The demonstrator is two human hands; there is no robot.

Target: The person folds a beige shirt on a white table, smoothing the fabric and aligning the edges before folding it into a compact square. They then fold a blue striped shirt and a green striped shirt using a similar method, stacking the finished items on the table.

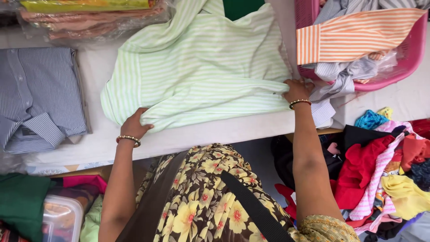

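A pale green and white striped shirt [201, 62] lies spread on the white table [215, 132]. My left hand [134, 124] pinches the shirt's near left edge by the table's front. My right hand [297, 89] grips the folded sleeve at the shirt's right side, next to the pink basket [410, 54]. Both wrists wear beaded bracelets.
A folded blue-grey striped shirt [38, 96] lies at the left. Bagged garments [89, 18] sit at the back left. The pink basket holds an orange striped garment [354, 33] and grey ones. A heap of coloured clothes [385, 175] lies below right; a plastic box [62, 217] is lower left.
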